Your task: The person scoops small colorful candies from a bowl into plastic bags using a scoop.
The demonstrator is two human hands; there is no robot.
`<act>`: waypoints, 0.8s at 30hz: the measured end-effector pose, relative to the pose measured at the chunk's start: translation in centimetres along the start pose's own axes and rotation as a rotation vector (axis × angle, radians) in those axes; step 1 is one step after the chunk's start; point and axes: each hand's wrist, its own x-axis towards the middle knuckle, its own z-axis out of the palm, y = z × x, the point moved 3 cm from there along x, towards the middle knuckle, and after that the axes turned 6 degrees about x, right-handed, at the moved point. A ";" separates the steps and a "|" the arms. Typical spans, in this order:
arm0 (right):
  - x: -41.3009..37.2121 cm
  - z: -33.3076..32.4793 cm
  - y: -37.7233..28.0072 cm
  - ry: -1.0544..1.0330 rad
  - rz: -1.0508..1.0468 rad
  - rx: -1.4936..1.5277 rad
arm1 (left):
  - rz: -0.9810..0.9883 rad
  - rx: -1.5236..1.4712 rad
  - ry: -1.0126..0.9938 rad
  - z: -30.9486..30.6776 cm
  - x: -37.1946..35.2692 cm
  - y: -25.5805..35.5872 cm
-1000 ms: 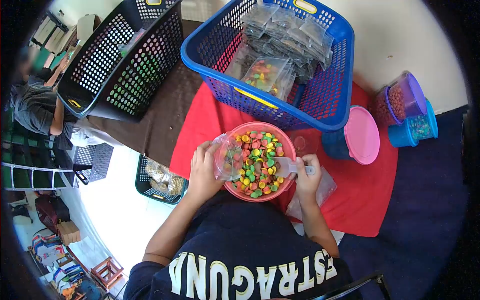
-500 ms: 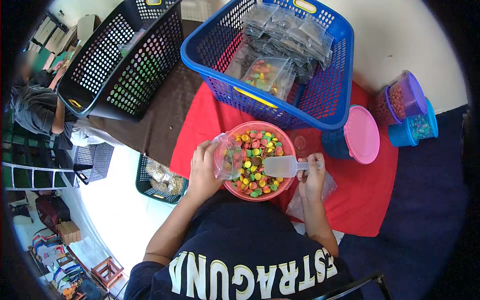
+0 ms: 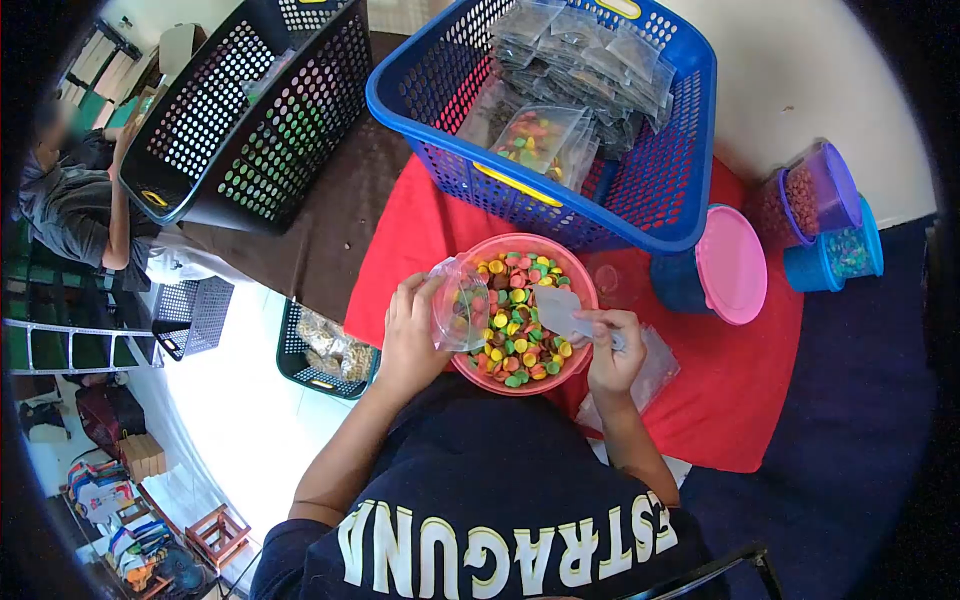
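Note:
A pink bowl (image 3: 592,285) full of small cup-shaped pieces (image 3: 520,340) in red, yellow, green and brown stands in front of me. My left hand (image 3: 410,335), at the bowl's left rim, grips a clear plastic bag (image 3: 460,312) that overlaps the bowl; coloured pieces show through it. Over the bowl's right side, my right hand (image 3: 615,350) is closed on the handle of a translucent white scoop (image 3: 555,308), whose blade is among the pieces. Clear flat plastic bags (image 3: 655,370) lie on the red cloth, partly under my right hand.
A blue basket (image 3: 560,215) with filled pouches (image 3: 590,70) stands behind the bowl. To the right are a pink-lidded tub (image 3: 733,265) and smaller containers (image 3: 845,250). A black basket (image 3: 290,140) stands left, beyond a green basket (image 3: 325,385) on the floor. Another person (image 3: 75,200) sits far left.
The scoop's blade has tilted and dipped among the pieces on the bowl's right side, and my right hand has turned over its handle. My left hand holds the bag almost where it was.

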 end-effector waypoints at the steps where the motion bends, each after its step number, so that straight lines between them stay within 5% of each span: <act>1: 0.2 0.1 -0.2 -0.002 0.000 0.002 | -0.002 -0.009 -0.003 0.0 0.0 0.0; 14: 2.2 3.3 1.8 -0.105 0.240 -0.071 | -0.014 -0.015 -0.013 0.2 -0.1 -0.3; 17: 2.8 3.5 1.9 -0.148 0.329 -0.207 | -0.008 -0.012 -0.007 0.2 -0.1 -0.2; 19: 3.6 2.7 1.0 -0.172 0.295 -0.533 | -0.006 -0.014 -0.008 0.2 -0.1 -0.3; 24: 3.4 2.3 -0.2 -0.364 0.171 -0.751 | -0.020 -0.015 -0.022 0.1 -0.1 -0.2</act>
